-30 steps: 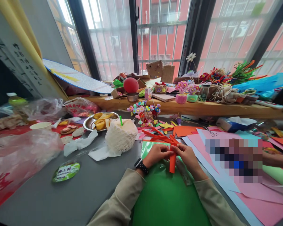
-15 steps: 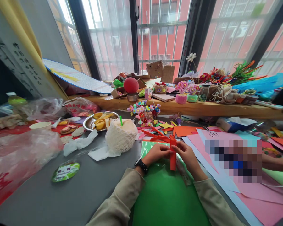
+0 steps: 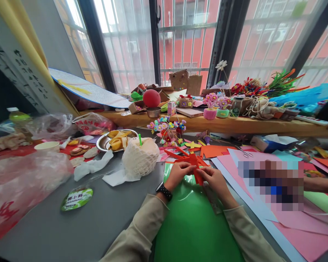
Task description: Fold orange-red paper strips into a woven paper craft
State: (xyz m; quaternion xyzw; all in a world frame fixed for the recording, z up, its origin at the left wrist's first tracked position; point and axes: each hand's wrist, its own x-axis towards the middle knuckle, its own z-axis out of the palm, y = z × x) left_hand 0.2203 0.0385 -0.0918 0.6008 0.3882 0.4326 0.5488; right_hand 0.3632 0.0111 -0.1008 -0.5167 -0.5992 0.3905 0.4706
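Observation:
A folded red paper strip (image 3: 198,178) is between my two hands, tilted, above the top part of a green plastic-covered sheet (image 3: 196,218). My left hand (image 3: 179,175), with a dark watch at its wrist, pinches the strip from the left. From the right, my right hand (image 3: 214,180) grips it between thumb and fingers. Just beyond my fingertips lie more red paper strips (image 3: 177,157), partly hidden by the held one. A narrow clear strip with a pale pattern (image 3: 212,199) rests on the green sheet beneath my right hand.
A netted coconut (image 3: 140,158) with a green straw stands to the left, beside a metal bowl (image 3: 100,145) of peels. Pink paper sheets (image 3: 292,233), scissors (image 3: 246,153) and a person's arm (image 3: 319,185) are at right. Yarn flowers (image 3: 166,127) stand ahead.
The red strip has turned from upright to slanted, and its lower end has risen. Both my hands have shifted slightly, with the fingertips closer together.

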